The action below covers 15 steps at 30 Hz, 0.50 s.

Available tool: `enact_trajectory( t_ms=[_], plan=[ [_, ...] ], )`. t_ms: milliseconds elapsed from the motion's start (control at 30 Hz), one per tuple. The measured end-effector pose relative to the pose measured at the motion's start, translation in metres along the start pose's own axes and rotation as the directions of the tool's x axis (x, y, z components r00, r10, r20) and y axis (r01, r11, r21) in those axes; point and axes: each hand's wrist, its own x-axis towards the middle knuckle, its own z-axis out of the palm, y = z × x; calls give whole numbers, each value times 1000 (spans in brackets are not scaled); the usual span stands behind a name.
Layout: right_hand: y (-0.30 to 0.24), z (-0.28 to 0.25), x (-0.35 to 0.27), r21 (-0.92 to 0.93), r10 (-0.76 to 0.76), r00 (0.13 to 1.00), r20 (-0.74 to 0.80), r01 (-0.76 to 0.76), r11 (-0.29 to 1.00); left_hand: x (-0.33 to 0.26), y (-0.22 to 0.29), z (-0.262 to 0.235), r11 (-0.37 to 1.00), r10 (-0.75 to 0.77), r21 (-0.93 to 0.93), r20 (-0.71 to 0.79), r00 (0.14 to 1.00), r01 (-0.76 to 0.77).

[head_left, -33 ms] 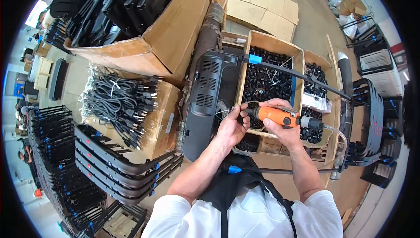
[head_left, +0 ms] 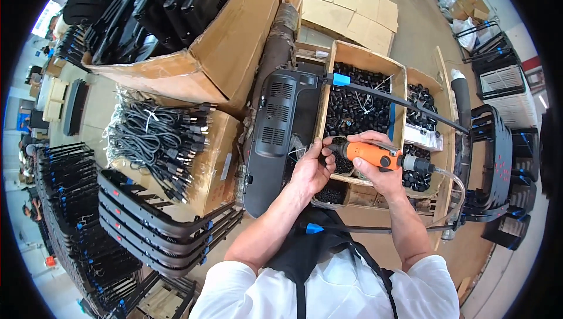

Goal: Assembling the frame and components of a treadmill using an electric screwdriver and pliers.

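My right hand (head_left: 381, 178) is wrapped round an orange power screwdriver (head_left: 368, 153) lying nearly level, its black nose to the left and a clear hose (head_left: 456, 183) trailing off its right end. At that nose, the fingertips of my left hand (head_left: 312, 169) are pinched together; whatever is between them is too small to make out. Just left of my left hand lies a long black plastic housing (head_left: 274, 113) with vent slots. A black metal bar (head_left: 404, 102) with a blue wrap (head_left: 341, 79) runs from the housing's far end toward the right. Another bar (head_left: 363, 230) crosses near my waist.
Beneath the tool, a wooden bin (head_left: 366, 53) holds many small black parts. On the left, a bundle of black cables (head_left: 155, 137) tops a cardboard box, and a large carton (head_left: 234, 43) is full of black housings. Curved black frames (head_left: 158, 225) stack at lower left, others (head_left: 491, 160) at right.
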Motion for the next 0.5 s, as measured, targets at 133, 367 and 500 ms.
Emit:
enact_trajectory(
  t_ms=[133,367,500],
  plan=[
    [4,4,27,-14,27,994,-108,-29,999,25,11,23,1000,22,-17,37,999,-22],
    [-3,4,127,-152,-19,986,-164,-7,988,57,24,32,971,77,219,68,995,-90],
    [7,0,177,-204,-32,991,-132,4,979,85,41,23,959,89,262,68,994,-104]
  ],
)
